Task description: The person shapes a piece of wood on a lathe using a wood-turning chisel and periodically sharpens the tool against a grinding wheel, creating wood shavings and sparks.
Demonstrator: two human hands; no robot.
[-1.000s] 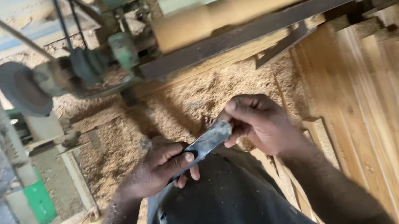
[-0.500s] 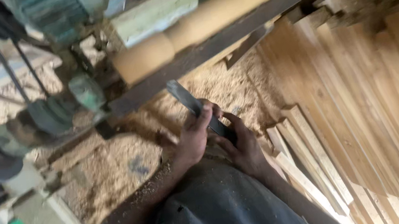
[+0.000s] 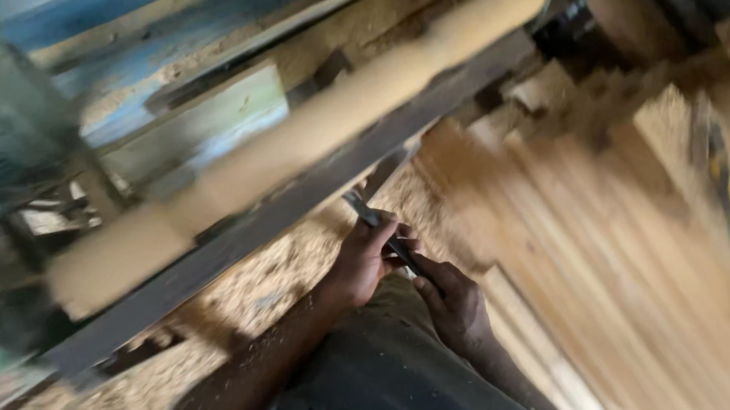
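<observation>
Two hands grip a flat metal chisel [image 3: 383,231] below a wooden spindle [image 3: 299,143].
Left hand [image 3: 361,261] fingers clenched near the tip, right hand [image 3: 455,302] clenched behind, steadying it.

Bare wood, dull metal and loose sawdust.
The turned spindle [image 3: 308,137] is pale, matt wood, seemingly smooth through the blur. The chisel [image 3: 379,224] in the left hand [image 3: 364,262] and right hand [image 3: 455,306] is dull grey metal. The stacked planks [image 3: 598,239] are raw wood; the sawdust [image 3: 236,299] looks coarse.
</observation>
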